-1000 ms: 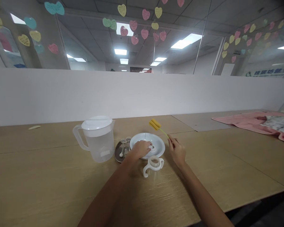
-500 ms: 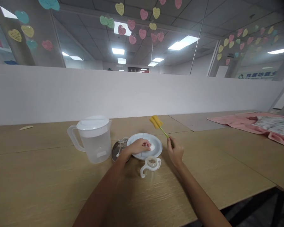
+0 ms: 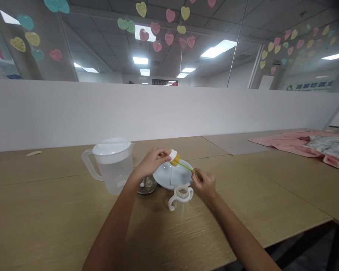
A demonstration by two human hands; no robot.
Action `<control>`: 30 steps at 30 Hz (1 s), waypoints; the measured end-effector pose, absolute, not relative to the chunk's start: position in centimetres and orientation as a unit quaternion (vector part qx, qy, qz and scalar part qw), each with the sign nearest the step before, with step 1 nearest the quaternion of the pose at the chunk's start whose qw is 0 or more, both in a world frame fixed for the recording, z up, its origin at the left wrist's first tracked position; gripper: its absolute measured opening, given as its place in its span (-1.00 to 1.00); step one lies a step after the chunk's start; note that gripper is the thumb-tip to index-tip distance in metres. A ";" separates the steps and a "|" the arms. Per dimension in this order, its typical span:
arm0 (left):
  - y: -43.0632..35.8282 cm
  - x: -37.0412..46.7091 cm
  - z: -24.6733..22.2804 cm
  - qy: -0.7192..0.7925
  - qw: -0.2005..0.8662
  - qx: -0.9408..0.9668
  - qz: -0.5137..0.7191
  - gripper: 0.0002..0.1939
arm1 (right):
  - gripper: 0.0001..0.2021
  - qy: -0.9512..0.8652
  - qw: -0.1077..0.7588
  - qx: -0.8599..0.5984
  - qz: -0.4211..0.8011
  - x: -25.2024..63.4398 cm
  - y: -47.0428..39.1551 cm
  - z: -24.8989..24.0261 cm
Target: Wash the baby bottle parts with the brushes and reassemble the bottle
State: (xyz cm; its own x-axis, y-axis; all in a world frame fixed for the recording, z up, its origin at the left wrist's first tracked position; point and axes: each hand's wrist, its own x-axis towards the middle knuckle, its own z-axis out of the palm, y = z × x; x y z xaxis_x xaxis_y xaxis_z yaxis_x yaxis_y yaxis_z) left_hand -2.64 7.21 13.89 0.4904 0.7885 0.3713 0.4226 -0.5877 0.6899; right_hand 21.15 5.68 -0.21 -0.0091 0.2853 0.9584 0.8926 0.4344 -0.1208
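Above the white bowl (image 3: pixel 164 181), my left hand (image 3: pixel 155 160) pinches a small white cap (image 3: pixel 173 154). My right hand (image 3: pixel 205 182) is closed on the green handle of a brush, whose yellow sponge head (image 3: pixel 175 160) is against the cap's open side. In front of the bowl stands a clear bottle with a white two-handled ring (image 3: pixel 182 194). To the left of the bowl, a dark round dish (image 3: pixel 147 187) holds a clear nipple and a small white-tipped piece, partly hidden by my left hand and wrist.
A lidded translucent pitcher (image 3: pixel 114 169) stands left of the dish. A pink cloth with a patterned one (image 3: pixel 330 146) lies at the far right. A white wall (image 3: pixel 158 113) runs behind the wooden table (image 3: pixel 73 222). A thin pale piece (image 3: pixel 34 153) lies far left.
My left hand has risen from the bowl with the white cap. My right hand has moved left and lowered the sponge head, which now meets the cap.
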 end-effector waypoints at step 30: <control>10.6 -5.2 9.5 0.601 0.071 0.794 -0.057 -0.73 | -0.77 -0.639 0.535 -0.485 -0.266 21.9 6.2 -0.9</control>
